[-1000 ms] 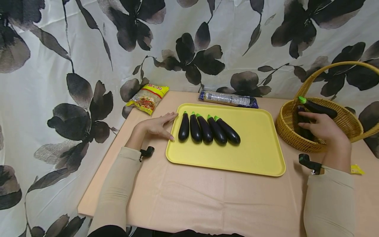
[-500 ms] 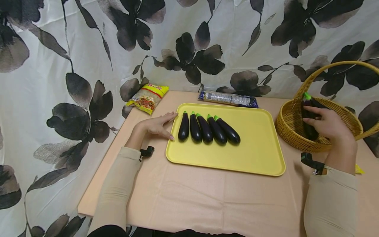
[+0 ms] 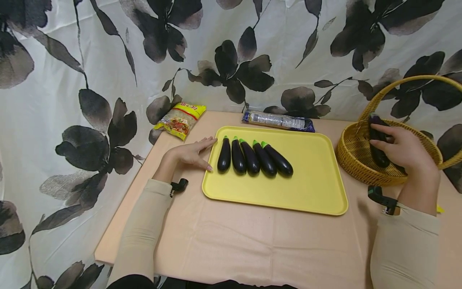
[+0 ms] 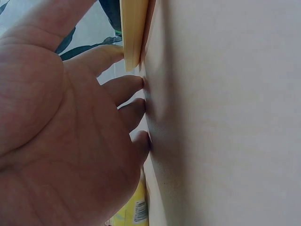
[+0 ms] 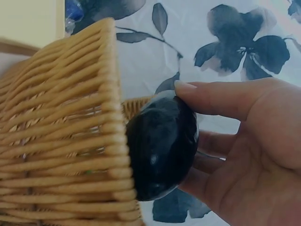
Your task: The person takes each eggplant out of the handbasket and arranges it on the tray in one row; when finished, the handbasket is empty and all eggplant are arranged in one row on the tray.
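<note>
My right hand [image 3: 408, 148] grips a dark purple eggplant [image 3: 377, 140] between thumb and fingers, over the inside of the wicker basket [image 3: 355, 168]. In the right wrist view, the glossy rounded end of that eggplant [image 5: 162, 146] shows beside the basket's rim [image 5: 110, 94]. A dark bit of another eggplant [image 3: 400, 169] peeks out below the hand. My left hand [image 3: 189, 154] lies spread at the left edge of the yellow tray [image 3: 310, 192], thumb at its rim. Several eggplants [image 3: 251, 157] with green stem ends lie in a row on the tray.
Behind the tray's left corner lies a yellow packet [image 3: 182, 119]. A long dark blue package [image 3: 278, 121] lies along the tray's far edge. The basket's tall handle [image 3: 408, 80] arches over it. A floral curtain [image 3: 288, 48] hangs behind the table [image 3: 234, 241].
My right hand has moved slightly right with the eggplant, which stands higher and more upright in the basket. The green stem end seen earlier is now out of sight. The left hand stays put.
</note>
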Demonstrator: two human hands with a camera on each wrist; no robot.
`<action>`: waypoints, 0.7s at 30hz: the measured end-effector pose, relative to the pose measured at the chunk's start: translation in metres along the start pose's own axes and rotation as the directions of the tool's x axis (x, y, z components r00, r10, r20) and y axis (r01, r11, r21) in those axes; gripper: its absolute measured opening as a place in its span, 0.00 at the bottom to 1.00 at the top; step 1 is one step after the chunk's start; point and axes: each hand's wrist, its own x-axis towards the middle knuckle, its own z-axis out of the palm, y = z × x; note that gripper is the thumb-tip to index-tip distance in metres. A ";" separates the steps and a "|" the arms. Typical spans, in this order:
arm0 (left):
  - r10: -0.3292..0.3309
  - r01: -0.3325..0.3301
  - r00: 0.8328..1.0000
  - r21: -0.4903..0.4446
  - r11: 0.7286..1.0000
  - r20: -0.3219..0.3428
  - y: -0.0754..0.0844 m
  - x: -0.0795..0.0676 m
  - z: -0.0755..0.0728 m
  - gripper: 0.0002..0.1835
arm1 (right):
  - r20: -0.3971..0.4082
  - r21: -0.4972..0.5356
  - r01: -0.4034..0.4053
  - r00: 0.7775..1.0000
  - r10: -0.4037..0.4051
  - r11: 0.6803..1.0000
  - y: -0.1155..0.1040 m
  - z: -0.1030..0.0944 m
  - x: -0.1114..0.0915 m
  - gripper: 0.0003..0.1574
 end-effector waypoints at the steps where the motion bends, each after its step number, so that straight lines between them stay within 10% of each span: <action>1: -0.001 0.001 1.000 0.000 1.000 0.000 0.000 0.000 0.000 0.70 | 0.004 0.006 0.011 1.000 -0.011 1.000 -0.002 0.000 0.000 0.38; 21: -0.007 0.007 1.000 -0.007 1.000 -0.003 0.002 -0.001 0.000 0.70 | 0.116 0.141 0.220 0.965 -0.237 0.965 -0.063 0.016 0.010 0.38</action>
